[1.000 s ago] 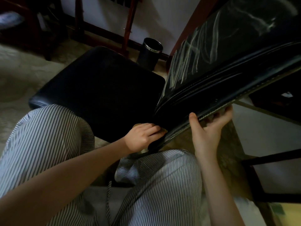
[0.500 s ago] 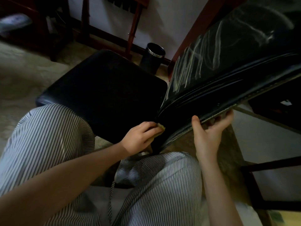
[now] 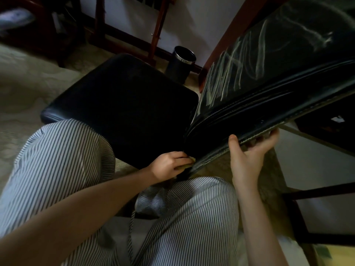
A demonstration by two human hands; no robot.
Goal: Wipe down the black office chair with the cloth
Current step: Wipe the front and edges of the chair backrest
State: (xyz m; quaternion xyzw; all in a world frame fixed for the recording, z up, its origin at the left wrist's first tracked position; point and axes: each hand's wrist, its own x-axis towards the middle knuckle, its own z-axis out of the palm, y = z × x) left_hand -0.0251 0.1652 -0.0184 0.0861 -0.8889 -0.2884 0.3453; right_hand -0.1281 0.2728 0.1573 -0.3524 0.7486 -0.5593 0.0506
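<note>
Head view. Pale carpet (image 3: 28, 89) and a white wall (image 3: 192, 22) lie behind the black chair (image 3: 201, 116), whose seat (image 3: 123, 104) fills the centre and whose back (image 3: 269, 73) slants up to the right.

Change from the earlier frames: slight. Both hands keep their places at the chair. The seat and the bin (image 3: 182, 62) sit a little differently in frame, and a yellowish corner of the cloth (image 3: 190, 161) now shows beyond the fingertips.

The left hand (image 3: 169, 167) has its fingers curled over the cloth, pressing it into the crease where the seat meets the back. Most of the cloth is hidden under the hand.

The right hand (image 3: 247, 156) grips the near edge of the back, with the thumb on the front face and the fingers wrapped behind.

Pale streaks (image 3: 234, 73) cross the glossy face of the back.

Surroundings: the round dark bin with a metal rim stands on the carpet by the wall, just past the far corner of the seat. Reddish wooden legs (image 3: 156, 31) rise beside it. A dark frame (image 3: 317, 191) stands at the right.

Striped trousers (image 3: 63, 160) fill the foreground. The left knee overlaps the near edge of the seat, and the right knee lies below the left hand.
</note>
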